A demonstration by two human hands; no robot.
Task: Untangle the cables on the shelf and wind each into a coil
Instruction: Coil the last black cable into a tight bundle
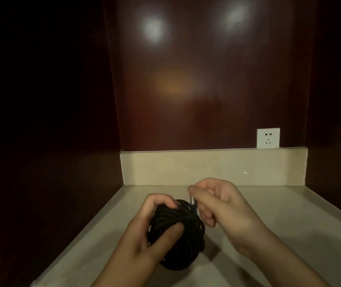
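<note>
The black cable [177, 235] is wound into a dense bundle and held just above the pale shelf [289, 224], near its front edge and roughly midway between its left and right edges. Only this one cable is visible; whether others lie out of view cannot be told.

The left hand [151, 230] grips the bundle, its thumb pressed across the near face and its fingers curled over the top. The right hand [221, 206] is closed in a pinch on the cable end [193, 204], a short pale-tipped piece that looks like a plug, held right at the upper edge of the bundle. In my judgement the step in hand is securing that last end into the coil.

Risks noted:
- The turns are held only by the left-hand grip. If the thumb eases while the end is being tucked, the outer loops are likely to spring loose and the coil to open.
- Forcing the end under tight turns could drag neighbouring loops out of line and start a fresh tangle.
- The light is poor and the cable is black, so a crossed loop may go unnoticed.
- The bundle is close to the front edge; a slip could send it off the shelf.

A white wall socket [268, 138] sits above the back right corner, well apart from the work.
</note>
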